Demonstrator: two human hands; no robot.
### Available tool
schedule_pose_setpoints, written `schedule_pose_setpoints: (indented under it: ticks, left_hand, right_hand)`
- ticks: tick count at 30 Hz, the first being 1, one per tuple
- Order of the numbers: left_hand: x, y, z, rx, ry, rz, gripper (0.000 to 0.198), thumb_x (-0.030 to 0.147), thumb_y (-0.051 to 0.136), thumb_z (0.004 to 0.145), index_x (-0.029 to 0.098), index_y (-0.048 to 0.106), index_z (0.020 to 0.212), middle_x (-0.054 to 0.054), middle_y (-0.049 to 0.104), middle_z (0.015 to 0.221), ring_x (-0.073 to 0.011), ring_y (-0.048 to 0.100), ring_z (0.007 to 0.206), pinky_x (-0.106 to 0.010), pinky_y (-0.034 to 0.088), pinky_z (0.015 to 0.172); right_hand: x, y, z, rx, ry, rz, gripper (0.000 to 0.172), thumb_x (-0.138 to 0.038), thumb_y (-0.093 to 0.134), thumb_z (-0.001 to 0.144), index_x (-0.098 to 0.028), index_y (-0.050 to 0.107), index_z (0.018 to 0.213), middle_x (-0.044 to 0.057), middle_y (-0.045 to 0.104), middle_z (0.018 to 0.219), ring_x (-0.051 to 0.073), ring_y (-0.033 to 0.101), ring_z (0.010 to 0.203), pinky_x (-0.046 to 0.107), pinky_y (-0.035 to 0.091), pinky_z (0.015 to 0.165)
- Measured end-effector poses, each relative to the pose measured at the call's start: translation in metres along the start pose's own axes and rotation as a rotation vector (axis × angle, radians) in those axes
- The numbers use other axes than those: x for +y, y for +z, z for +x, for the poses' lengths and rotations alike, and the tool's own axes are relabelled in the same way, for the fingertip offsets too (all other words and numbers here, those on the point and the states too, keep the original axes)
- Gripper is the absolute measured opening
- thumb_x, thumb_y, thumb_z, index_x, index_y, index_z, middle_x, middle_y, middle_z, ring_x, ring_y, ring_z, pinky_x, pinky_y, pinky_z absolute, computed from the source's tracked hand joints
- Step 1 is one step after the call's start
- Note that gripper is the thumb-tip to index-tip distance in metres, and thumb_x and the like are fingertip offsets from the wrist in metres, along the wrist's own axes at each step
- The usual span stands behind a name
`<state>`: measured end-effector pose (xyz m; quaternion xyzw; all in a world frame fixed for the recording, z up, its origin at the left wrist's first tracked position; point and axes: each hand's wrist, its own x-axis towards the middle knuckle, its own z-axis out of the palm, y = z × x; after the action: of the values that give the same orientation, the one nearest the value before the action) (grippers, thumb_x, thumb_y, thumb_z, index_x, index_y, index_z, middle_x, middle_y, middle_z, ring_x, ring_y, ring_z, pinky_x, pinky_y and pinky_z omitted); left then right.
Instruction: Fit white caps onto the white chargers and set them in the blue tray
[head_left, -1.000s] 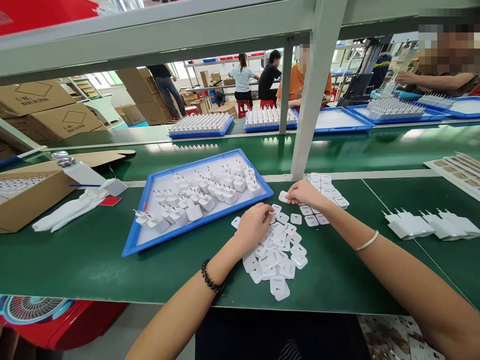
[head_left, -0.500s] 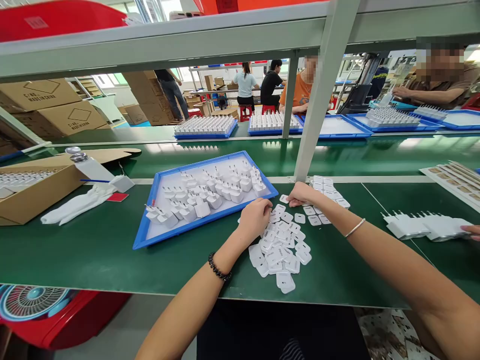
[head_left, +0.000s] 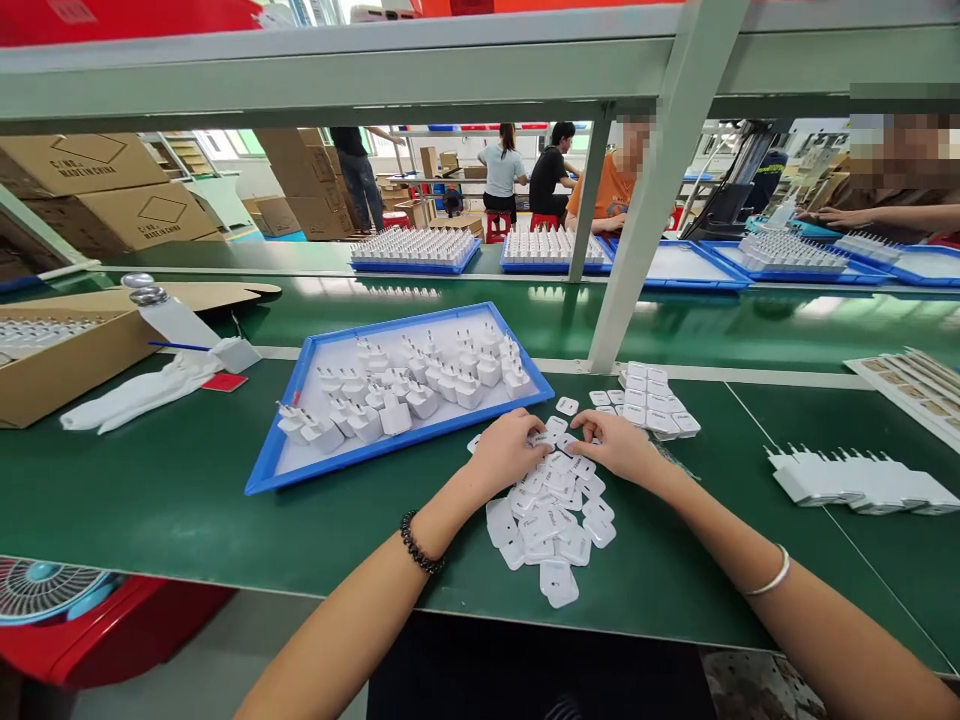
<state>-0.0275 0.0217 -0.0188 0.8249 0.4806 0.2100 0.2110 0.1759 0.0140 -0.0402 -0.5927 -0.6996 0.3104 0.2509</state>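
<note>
Both hands are down at centre frame, working the same heap. The left hand (head_left: 508,452) rests on the near-left edge of a loose pile of small white plastic plates (head_left: 551,510), fingers curled and bunched close on the top pieces; whether one is actually pinched cannot be told from here. The right hand (head_left: 616,443) meets it from the right, fingertips drawn together over a plate at the top of the pile, almost touching the left fingertips.

The pile lies on the green bench mat (head_left: 180,500), just below the lower right corner of the blue tray (head_left: 270,475), which carries white charger plugs (head_left: 420,385) standing loosely. Right of the hands sits a tidy stack of the same plates (head_left: 654,398), and farther right a row of finished chargers (head_left: 862,482).

These plates look thin, light and rigid, smooth enough to slide over each other. Probably best taken by the edges between thumb and forefinger, one at a time, since a flat press would only skate them across the mat.

At upper left, a cardboard box (head_left: 67,350); co-workers sit beyond the shelf post.
</note>
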Motion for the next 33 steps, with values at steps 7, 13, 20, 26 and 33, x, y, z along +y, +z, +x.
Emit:
schedule_pose_setpoints:
  ticks: [7, 13, 20, 26, 33]
  left_hand:
    - [-0.006, 0.002, 0.002, -0.034, -0.031, -0.012, 0.015, 0.018, 0.064, 0.075, 0.017, 0.07, 0.09, -0.007, 0.065, 0.096, -0.0205, 0.062, 0.079, -0.033, 0.051, 0.074]
    - [-0.002, 0.004, 0.001, 0.014, -0.045, -0.002, 0.023, 0.013, 0.052, 0.082, 0.017, 0.067, 0.099, -0.009, 0.063, 0.107, -0.0225, 0.062, 0.09, -0.037, 0.051, 0.081]
    - [0.004, 0.011, 0.002, -0.008, 0.178, -0.055, 0.027, 0.02, 0.055, 0.087, 0.02, 0.063, 0.113, -0.01, 0.061, 0.117, -0.0254, 0.056, 0.11, -0.041, 0.047, 0.096]
    - [0.014, 0.006, -0.003, -0.059, 0.206, -0.261, 0.029, 0.029, 0.06, 0.087, 0.023, 0.063, 0.116, -0.009, 0.062, 0.122, -0.024, 0.056, 0.115, -0.039, 0.047, 0.1]
    - [0.028, 0.005, -0.006, -0.452, -0.069, -1.115, 0.038, 0.045, 0.05, 0.093, 0.016, 0.072, 0.104, -0.012, 0.073, 0.1, -0.025, 0.067, 0.103, -0.041, 0.052, 0.095]
  right_hand:
    - [-0.004, -0.001, -0.004, 0.005, -0.038, 0.039, 0.012, -0.028, 0.063, 0.074, -0.02, 0.055, 0.069, -0.002, 0.057, 0.066, 0.015, 0.051, 0.063, 0.027, 0.036, 0.058]
    - [0.009, -0.029, -0.015, -0.06, 0.035, 0.13, 0.021, -0.028, 0.063, 0.073, -0.023, 0.05, 0.089, -0.008, 0.052, 0.057, 0.015, 0.053, 0.052, 0.026, 0.038, 0.052]
    - [0.014, -0.019, -0.014, -0.083, 0.191, 0.09, 0.022, -0.021, 0.069, 0.067, -0.023, 0.051, 0.079, -0.01, 0.048, 0.04, 0.014, 0.05, 0.04, 0.025, 0.032, 0.047]
    - [0.005, -0.022, -0.015, -0.103, 0.147, 0.139, 0.022, -0.026, 0.073, 0.063, -0.021, 0.052, 0.062, -0.011, 0.041, 0.042, 0.011, 0.043, 0.041, 0.024, 0.029, 0.046]
    - [-0.025, -0.018, -0.027, -0.263, 0.051, 0.574, 0.03, -0.045, 0.069, 0.07, -0.02, 0.054, 0.067, -0.006, 0.051, 0.049, 0.01, 0.043, 0.046, 0.024, 0.035, 0.05]
